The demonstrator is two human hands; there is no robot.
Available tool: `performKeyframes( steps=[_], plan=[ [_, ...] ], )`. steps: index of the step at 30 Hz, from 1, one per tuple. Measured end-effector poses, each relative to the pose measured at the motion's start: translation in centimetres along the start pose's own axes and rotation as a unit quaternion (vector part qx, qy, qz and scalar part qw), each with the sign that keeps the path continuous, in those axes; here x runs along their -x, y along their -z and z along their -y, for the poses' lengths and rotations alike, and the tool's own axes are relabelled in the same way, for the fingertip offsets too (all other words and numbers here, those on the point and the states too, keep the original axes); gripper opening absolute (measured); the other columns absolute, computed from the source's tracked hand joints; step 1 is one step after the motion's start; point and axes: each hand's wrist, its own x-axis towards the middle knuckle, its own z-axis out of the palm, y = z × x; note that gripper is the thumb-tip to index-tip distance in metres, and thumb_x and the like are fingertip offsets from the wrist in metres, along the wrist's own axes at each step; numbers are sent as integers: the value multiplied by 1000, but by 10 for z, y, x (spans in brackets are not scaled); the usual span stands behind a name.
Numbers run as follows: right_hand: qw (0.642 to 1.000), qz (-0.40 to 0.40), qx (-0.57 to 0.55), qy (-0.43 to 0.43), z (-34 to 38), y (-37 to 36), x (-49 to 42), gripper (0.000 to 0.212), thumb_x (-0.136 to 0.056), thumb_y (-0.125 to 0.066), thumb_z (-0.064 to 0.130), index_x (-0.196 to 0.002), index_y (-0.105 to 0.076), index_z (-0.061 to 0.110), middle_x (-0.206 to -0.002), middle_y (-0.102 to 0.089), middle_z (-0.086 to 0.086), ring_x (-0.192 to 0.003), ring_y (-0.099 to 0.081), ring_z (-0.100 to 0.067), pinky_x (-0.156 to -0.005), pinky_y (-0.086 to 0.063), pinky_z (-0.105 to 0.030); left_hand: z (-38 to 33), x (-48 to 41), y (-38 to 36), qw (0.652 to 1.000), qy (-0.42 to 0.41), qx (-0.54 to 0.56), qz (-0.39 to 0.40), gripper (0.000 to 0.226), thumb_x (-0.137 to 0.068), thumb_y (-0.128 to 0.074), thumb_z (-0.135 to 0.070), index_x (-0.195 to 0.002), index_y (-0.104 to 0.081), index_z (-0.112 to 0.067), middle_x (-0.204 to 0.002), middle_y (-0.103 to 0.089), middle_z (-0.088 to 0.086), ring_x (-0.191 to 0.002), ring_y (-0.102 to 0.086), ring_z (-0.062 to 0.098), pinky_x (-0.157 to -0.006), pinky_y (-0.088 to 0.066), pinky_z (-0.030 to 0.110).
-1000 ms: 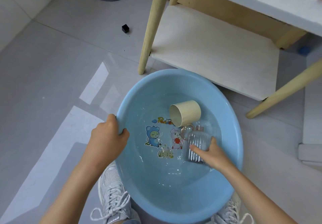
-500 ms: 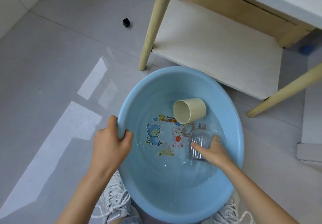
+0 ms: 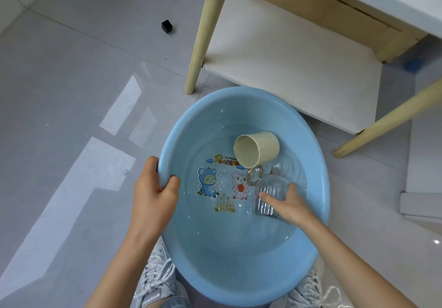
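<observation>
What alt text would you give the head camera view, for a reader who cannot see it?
A person's right hand grips a clear ribbed bottle lying in shallow water inside a blue basin, while the left hand holds the basin's rim. A beige cup lies on its side in the water just beyond the bottle.

Home, likely a washing spot: glossy grey floor tiles (image 3: 59,116) left of the left grip (image 3: 153,188), cartoon-printed plastic basin (image 3: 239,101) in it, wooden-legged table (image 3: 299,56) beyond.
</observation>
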Motion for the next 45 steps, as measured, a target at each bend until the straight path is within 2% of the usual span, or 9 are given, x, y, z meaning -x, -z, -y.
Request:
performKeyframes(
  steps=[8, 11, 14, 20, 26, 31, 37, 45],
  plan=[
    [1000, 7, -3, -9, -1, 1, -5, 112, -74, -68, 63, -151, -6, 10, -149, -37, -10, -130, -45, -31, -98, -48, -46, -4, 2, -2, 1000, 15, 13, -4, 14, -83, -48, 5, -79, -36, 1, -62, -34, 4, -46, -27, 9, -37, -25, 15],
    [1000, 9, -5, -13, -1, 2, -6, 106, -72, -69, 64, -146, -16, 11, -143, -43, -10, -124, -49, -31, -94, -50, -48, -4, 2, -2, 1000, 20, 14, -3, 13, -83, -48, 5, -80, -37, 1, -62, -34, 4, -45, -26, 9, -37, -25, 15],
    [1000, 8, 0, -9, -1, 2, -6, 103, -71, -70, 65, -144, -19, 11, -142, -45, -10, -123, -50, -30, -94, -51, -47, -5, 2, -3, 1000, 21, 12, -4, 13, -83, -48, 5, -79, -37, 1, -62, -34, 4, -46, -26, 10, -37, -25, 15],
    [1000, 10, 9, -8, 0, 2, -7, 112, -76, -66, 63, -152, -4, 9, -152, -33, -10, -133, -41, -31, -99, -47, -45, -9, 4, -4, 1000, 21, 14, -3, 12, -83, -48, 5, -80, -38, 0, -62, -36, 3, -45, -27, 9, -37, -26, 14],
    [1000, 9, 6, -11, -1, 3, -9, 111, -73, -68, 64, -151, -8, 11, -148, -38, -10, -129, -45, -31, -96, -50, -46, -14, 5, -5, 1000, 25, 15, -4, 17, -82, -48, 5, -75, -36, -6, -60, -34, 1, -43, -29, 8, -36, -26, 13],
    [1000, 11, 5, -13, -2, 2, -9, 109, -74, -67, 64, -150, -9, 11, -144, -43, -11, -124, -49, -30, -95, -50, -46, -15, 6, -4, 999, 29, 14, -5, 13, -82, -48, 5, -78, -38, -2, -60, -35, 1, -42, -29, 8, -36, -26, 13],
    [1000, 10, -8, -12, -3, 2, -10, 110, -75, -68, 62, -151, -7, 11, -149, -37, -11, -130, -44, -31, -98, -48, -47, -16, 6, -5, 999, 31, 15, -6, 16, -81, -48, 6, -76, -37, -4, -61, -34, 1, -41, -30, 7, -36, -26, 13],
    [1000, 13, -1, -13, -2, 2, -9, 105, -73, -68, 64, -147, -14, 12, -141, -45, -11, -119, -53, -30, -85, -55, -42, -15, 5, -5, 999, 33, 16, -5, 11, -82, -48, 5, -80, -39, 0, -61, -36, 2, -43, -28, 8, -36, -26, 12]
  ],
)
